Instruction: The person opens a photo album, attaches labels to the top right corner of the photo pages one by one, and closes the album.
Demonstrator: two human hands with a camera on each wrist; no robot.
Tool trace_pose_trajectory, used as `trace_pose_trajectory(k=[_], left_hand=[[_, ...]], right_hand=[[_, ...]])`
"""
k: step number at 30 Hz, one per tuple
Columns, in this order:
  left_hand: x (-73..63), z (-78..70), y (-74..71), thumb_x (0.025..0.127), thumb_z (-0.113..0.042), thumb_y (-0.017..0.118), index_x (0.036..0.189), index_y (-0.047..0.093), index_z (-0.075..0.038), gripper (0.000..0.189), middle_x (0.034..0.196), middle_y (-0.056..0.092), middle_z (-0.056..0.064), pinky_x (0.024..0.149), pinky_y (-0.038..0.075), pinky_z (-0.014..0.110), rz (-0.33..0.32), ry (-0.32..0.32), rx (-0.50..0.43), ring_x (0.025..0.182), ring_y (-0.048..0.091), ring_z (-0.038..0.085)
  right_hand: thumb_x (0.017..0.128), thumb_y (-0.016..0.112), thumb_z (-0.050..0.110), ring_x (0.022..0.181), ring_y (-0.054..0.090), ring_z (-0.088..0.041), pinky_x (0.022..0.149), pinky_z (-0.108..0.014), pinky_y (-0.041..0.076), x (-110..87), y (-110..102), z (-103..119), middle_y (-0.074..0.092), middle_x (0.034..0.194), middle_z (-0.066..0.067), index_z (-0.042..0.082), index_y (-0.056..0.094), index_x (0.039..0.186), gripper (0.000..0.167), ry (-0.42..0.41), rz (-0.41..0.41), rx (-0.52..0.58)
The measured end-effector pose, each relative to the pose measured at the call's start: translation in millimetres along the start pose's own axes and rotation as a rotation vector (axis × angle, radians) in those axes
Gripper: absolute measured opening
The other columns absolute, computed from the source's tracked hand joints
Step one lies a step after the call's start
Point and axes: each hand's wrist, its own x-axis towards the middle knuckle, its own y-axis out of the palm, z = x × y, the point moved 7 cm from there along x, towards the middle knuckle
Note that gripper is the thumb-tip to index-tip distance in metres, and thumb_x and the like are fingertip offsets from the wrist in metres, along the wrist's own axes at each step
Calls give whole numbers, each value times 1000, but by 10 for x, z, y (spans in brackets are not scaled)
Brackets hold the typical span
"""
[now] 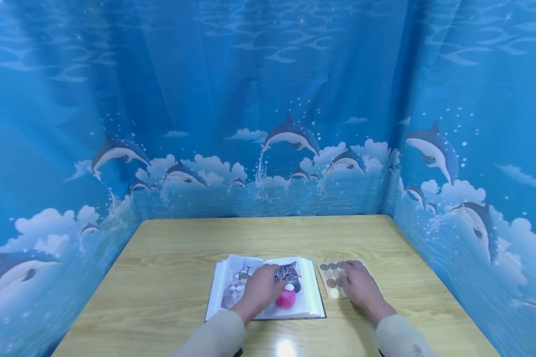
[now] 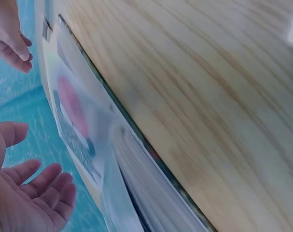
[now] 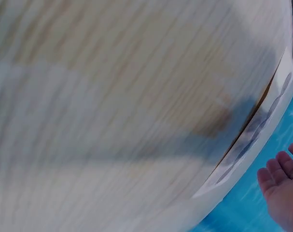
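An open book (image 1: pixel 312 297) with thick white pages lies on the table. Its left page carries a pale cat picture (image 1: pixel 233 292), and on the right page is a tabby cat picture (image 1: pixel 288 273) with a pink round shape (image 1: pixel 286 299). Over the middle of the book is my left hand (image 1: pixel 261 286), its fingers loosely bent and nothing in them in the left wrist view. Beside the book lies a flat sheet (image 1: pixel 330 281) with rows of coin-like discs. My right hand (image 1: pixel 359 285) hovers over that sheet's right part, hiding some discs; its fingers (image 3: pixel 276 176) look relaxed and hold nothing.
The light wood table (image 1: pixel 183 243) extends to both sides of the book and behind it. Blue curtains (image 1: pixel 232 99) printed with dolphins and clouds enclose the table at the back, left and right. A bright light reflection (image 1: pixel 286 347) shows near the front.
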Motion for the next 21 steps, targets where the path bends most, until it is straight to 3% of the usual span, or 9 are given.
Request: trace_pose_trajectory(k=[4, 13, 21], left_hand=[[47, -172, 99, 84, -23, 75, 123, 66, 0, 46, 101, 67, 16, 82, 55, 48, 3, 29, 34, 92, 64, 32], [151, -453, 415, 87, -30, 74, 120, 67, -2, 44, 116, 67, 16, 95, 50, 47, 36, 54, 92, 110, 62, 34], [234, -627, 619, 88, -32, 72, 120, 68, -6, 42, 109, 67, 13, 86, 53, 49, 24, 86, 194, 100, 63, 31]], right_hand=[[97, 56, 12, 122, 47, -54, 105, -64, 37, -26, -57, -144, 50, 131, -38, -17, 53, 129, 43, 24, 9, -18], [98, 51, 15, 120, 46, -57, 102, -66, 38, -74, -100, -471, 47, 131, -41, -19, 49, 131, 47, 115, 39, -40], [99, 50, 17, 121, 44, -57, 102, -67, 36, -101, -143, -640, 44, 132, -42, -20, 47, 131, 49, 171, 79, -50]])
